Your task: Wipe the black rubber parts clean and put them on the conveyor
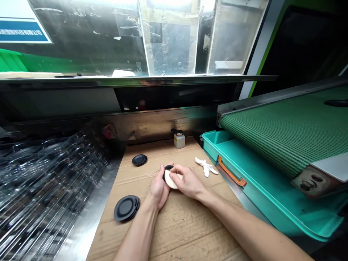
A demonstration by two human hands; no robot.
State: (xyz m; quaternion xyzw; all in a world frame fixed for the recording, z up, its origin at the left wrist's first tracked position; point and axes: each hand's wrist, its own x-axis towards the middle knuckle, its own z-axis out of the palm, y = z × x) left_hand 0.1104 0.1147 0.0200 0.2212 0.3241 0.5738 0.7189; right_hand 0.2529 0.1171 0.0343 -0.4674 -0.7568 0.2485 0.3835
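Because both hands overlap at lower center of the frame, the black round disc [168, 170] is mostly hidden: the left hand [158, 189] grips it with curled fingers, while the right hand [188, 182] closes over a pale pad [170, 180] against it, above the cardboard sheet [179, 228].

A white bottle [179, 140] and crumpled cloth [206, 166] sit on cardboard [185, 232] beside a teal tray [272, 195] with orange handle [231, 171], below what looks like a green conveyor belt [288, 127].
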